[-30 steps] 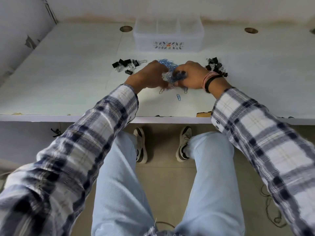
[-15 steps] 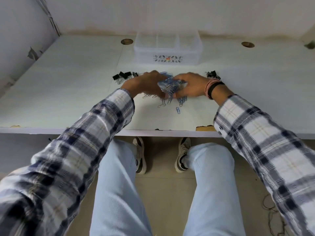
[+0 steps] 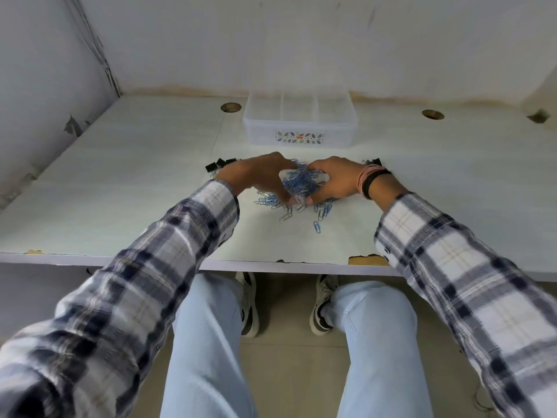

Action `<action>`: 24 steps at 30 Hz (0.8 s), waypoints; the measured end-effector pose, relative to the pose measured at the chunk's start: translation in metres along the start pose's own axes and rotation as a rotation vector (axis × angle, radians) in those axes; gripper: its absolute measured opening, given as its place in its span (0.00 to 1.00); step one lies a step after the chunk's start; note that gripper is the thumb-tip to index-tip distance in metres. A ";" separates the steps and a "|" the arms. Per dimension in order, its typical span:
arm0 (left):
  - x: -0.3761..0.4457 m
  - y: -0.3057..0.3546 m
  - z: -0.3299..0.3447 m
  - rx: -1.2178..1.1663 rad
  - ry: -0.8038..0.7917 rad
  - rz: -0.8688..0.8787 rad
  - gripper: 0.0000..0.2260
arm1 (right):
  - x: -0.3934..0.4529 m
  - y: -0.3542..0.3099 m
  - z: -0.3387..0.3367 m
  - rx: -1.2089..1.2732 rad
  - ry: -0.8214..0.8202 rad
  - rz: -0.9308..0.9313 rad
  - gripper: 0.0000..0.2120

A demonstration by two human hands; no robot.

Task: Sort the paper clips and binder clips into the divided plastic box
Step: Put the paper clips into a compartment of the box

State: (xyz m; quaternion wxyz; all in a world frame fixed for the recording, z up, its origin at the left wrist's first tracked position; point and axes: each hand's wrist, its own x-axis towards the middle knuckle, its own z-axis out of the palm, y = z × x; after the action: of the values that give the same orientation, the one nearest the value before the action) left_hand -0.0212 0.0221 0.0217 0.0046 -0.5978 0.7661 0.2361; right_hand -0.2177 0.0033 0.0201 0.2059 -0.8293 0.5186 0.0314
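Note:
A heap of blue paper clips (image 3: 300, 184) lies on the white desk (image 3: 120, 182), cupped between both hands. My left hand (image 3: 256, 178) curls around its left side and my right hand (image 3: 336, 179) around its right, fingers pressed into the clips. More clips (image 3: 268, 202) trail on the desk in front, with one stray clip (image 3: 317, 227) nearest me. Black binder clips (image 3: 215, 166) show beyond my left wrist and a few more binder clips (image 3: 373, 161) beyond my right. The clear divided plastic box (image 3: 300, 135) stands behind the hands, its compartments looking empty.
Round cable holes sit in the desk at back left (image 3: 231, 107) and back right (image 3: 432, 114). Walls close the desk at the back and left. The desk's front edge is chipped (image 3: 366, 260) near my right sleeve. My legs and shoes are below.
The view has tilted up, so hands and box sit lower in frame. Both hands stay together around the paper clips; more loose clips now lie spread in front of them.

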 end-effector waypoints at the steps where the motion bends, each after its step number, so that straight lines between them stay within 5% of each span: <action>1: 0.003 0.000 0.003 0.028 -0.018 -0.014 0.40 | 0.002 -0.002 0.003 -0.043 -0.024 0.008 0.41; 6: 0.011 0.004 0.019 -0.020 0.182 0.010 0.18 | 0.007 -0.007 0.018 -0.005 0.119 -0.013 0.23; 10: 0.009 0.005 0.022 -0.182 0.250 -0.037 0.12 | 0.006 -0.005 0.023 0.109 0.218 0.026 0.18; 19: -0.001 -0.008 0.010 -0.914 0.250 -0.085 0.11 | -0.010 0.003 0.016 1.316 0.199 0.227 0.09; 24: -0.001 0.001 -0.004 -1.098 0.213 -0.118 0.08 | -0.007 0.014 0.009 1.630 0.147 0.235 0.13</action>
State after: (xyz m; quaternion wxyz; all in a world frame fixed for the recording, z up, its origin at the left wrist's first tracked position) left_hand -0.0204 0.0218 0.0257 -0.3715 -0.5748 0.4925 0.5376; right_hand -0.2316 0.0077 0.0091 0.7037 -0.3600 0.4742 -0.3877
